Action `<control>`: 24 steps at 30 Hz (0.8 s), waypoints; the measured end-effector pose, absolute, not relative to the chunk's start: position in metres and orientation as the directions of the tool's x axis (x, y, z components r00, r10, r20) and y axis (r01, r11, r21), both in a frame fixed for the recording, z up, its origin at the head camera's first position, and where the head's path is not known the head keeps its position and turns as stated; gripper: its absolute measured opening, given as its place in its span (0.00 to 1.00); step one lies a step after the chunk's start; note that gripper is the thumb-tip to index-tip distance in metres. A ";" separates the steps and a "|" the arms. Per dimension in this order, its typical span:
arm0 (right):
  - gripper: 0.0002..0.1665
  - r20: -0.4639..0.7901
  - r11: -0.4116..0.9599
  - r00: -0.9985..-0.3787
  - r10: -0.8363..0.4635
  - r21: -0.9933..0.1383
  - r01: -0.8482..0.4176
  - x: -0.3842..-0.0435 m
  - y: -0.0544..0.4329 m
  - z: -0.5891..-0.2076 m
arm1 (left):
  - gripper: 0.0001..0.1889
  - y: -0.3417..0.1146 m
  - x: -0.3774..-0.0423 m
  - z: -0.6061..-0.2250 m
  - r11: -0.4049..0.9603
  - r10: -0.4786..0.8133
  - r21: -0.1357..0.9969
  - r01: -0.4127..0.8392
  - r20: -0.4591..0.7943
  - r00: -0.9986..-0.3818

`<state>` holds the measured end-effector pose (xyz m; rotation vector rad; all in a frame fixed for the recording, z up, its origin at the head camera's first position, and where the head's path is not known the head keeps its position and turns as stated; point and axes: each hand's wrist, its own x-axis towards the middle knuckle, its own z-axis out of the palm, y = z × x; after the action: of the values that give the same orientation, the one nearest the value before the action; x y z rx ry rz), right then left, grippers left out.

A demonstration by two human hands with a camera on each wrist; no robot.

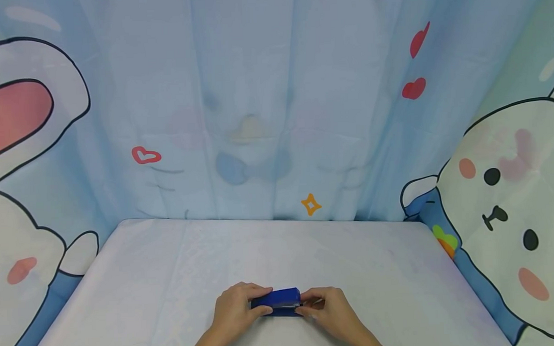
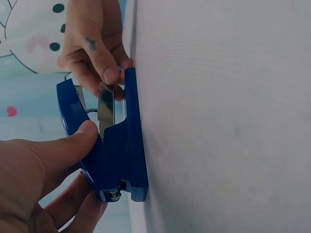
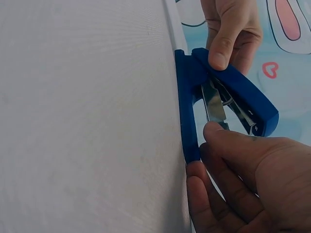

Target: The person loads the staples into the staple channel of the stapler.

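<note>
A blue stapler stands on the white table, its top arm swung up from its base. Between arm and base the metal staple magazine shows, with a thin wire part beside it. My left hand grips the raised top arm near the hinge end, thumb on one side and fingers on the other. At the front end, my right hand pinches the tip of the magazine between thumb and fingers. Its other fingers curl beside the front of the stapler base.
The white tabletop spreads around both hands. Behind it hangs a light blue curtain printed with hearts and cartoon animals, which also runs along the left and right sides.
</note>
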<state>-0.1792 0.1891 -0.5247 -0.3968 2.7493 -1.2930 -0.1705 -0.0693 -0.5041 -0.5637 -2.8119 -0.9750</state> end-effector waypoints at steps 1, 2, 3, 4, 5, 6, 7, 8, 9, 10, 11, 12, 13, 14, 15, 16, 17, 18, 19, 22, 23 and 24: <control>0.11 0.039 0.611 -0.964 -0.265 -0.766 -0.199 -0.179 0.189 -0.525 | 0.20 -0.069 -0.170 -0.504 0.725 0.308 0.573 0.382 0.226 -0.924; 0.11 0.037 0.611 -0.964 -0.265 -0.767 -0.197 -0.179 0.189 -0.525 | 0.20 -0.069 -0.170 -0.504 0.726 0.309 0.570 0.384 0.228 -0.923; 0.11 0.035 0.610 -0.964 -0.264 -0.768 -0.195 -0.179 0.189 -0.525 | 0.20 -0.069 -0.170 -0.505 0.726 0.309 0.569 0.385 0.229 -0.923; 0.11 0.033 0.609 -0.964 -0.264 -0.770 -0.193 -0.179 0.189 -0.524 | 0.20 -0.069 -0.170 -0.505 0.727 0.310 0.568 0.386 0.230 -0.922; 0.11 0.030 0.608 -0.964 -0.263 -0.771 -0.190 -0.179 0.189 -0.524 | 0.20 -0.069 -0.170 -0.505 0.726 0.311 0.568 0.387 0.230 -0.922; 0.11 0.030 0.605 -0.964 -0.263 -0.773 -0.189 -0.179 0.190 -0.524 | 0.20 -0.068 -0.170 -0.504 0.727 0.311 0.568 0.386 0.228 -0.923; 0.12 0.028 0.602 -0.965 -0.261 -0.776 -0.186 -0.179 0.190 -0.523 | 0.20 -0.068 -0.169 -0.504 0.727 0.312 0.568 0.386 0.227 -0.923; 0.12 0.027 0.602 -0.966 -0.258 -0.778 -0.182 -0.178 0.190 -0.523 | 0.20 -0.068 -0.169 -0.504 0.727 0.312 0.567 0.387 0.228 -0.922; 0.12 0.025 0.601 -0.967 -0.255 -0.779 -0.179 -0.178 0.190 -0.522 | 0.20 -0.068 -0.169 -0.504 0.728 0.313 0.566 0.387 0.227 -0.922; 0.12 0.023 0.602 -0.968 -0.251 -0.779 -0.175 -0.178 0.190 -0.522 | 0.20 -0.068 -0.169 -0.503 0.728 0.315 0.564 0.389 0.229 -0.921; 0.12 0.023 0.602 -0.968 -0.248 -0.780 -0.173 -0.177 0.190 -0.521 | 0.20 -0.068 -0.169 -0.503 0.729 0.315 0.563 0.390 0.231 -0.921; 0.12 0.023 0.600 -0.969 -0.246 -0.781 -0.171 -0.177 0.190 -0.521 | 0.20 -0.068 -0.169 -0.503 0.730 0.315 0.561 0.391 0.232 -0.920; 0.12 0.024 0.602 -0.969 -0.244 -0.780 -0.171 -0.177 0.190 -0.521 | 0.20 -0.068 -0.169 -0.504 0.731 0.314 0.560 0.391 0.233 -0.920; 0.12 0.025 0.601 -0.969 -0.244 -0.781 -0.171 -0.177 0.190 -0.521 | 0.20 -0.068 -0.169 -0.504 0.730 0.313 0.560 0.391 0.235 -0.920; 0.11 0.026 0.599 -0.969 -0.245 -0.782 -0.173 -0.177 0.190 -0.521 | 0.20 -0.067 -0.169 -0.504 0.729 0.311 0.562 0.390 0.235 -0.921; 0.11 0.027 0.596 -0.969 -0.247 -0.784 -0.174 -0.177 0.190 -0.521 | 0.20 -0.067 -0.169 -0.504 0.729 0.309 0.563 0.388 0.235 -0.922; 0.11 0.030 0.591 -0.968 -0.249 -0.787 -0.177 -0.177 0.190 -0.521 | 0.19 -0.067 -0.169 -0.504 0.729 0.307 0.567 0.385 0.232 -0.923; 0.11 0.031 0.589 -0.967 -0.252 -0.788 -0.179 -0.178 0.190 -0.521 | 0.19 -0.067 -0.170 -0.504 0.728 0.304 0.570 0.381 0.230 -0.925; 0.11 0.031 0.589 -0.967 -0.255 -0.788 -0.180 -0.178 0.190 -0.521 | 0.19 -0.067 -0.170 -0.504 0.727 0.302 0.573 0.379 0.229 -0.925; 0.11 0.027 0.588 -0.966 -0.258 -0.789 -0.179 -0.178 0.190 -0.522 | 0.19 -0.067 -0.170 -0.505 0.728 0.299 0.572 0.377 0.229 -0.926; 0.11 0.026 0.589 -0.965 -0.260 -0.788 -0.180 -0.178 0.190 -0.522 | 0.18 -0.067 -0.170 -0.505 0.729 0.299 0.571 0.378 0.231 -0.926; 0.11 0.024 0.591 -0.965 -0.260 -0.786 -0.179 -0.178 0.189 -0.523 | 0.18 -0.067 -0.170 -0.506 0.730 0.299 0.567 0.380 0.235 -0.925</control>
<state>-0.1785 0.1893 -0.5227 -0.3766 2.7185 -1.3273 -0.1701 -0.0667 -0.5056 -0.5526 -2.8027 -0.9611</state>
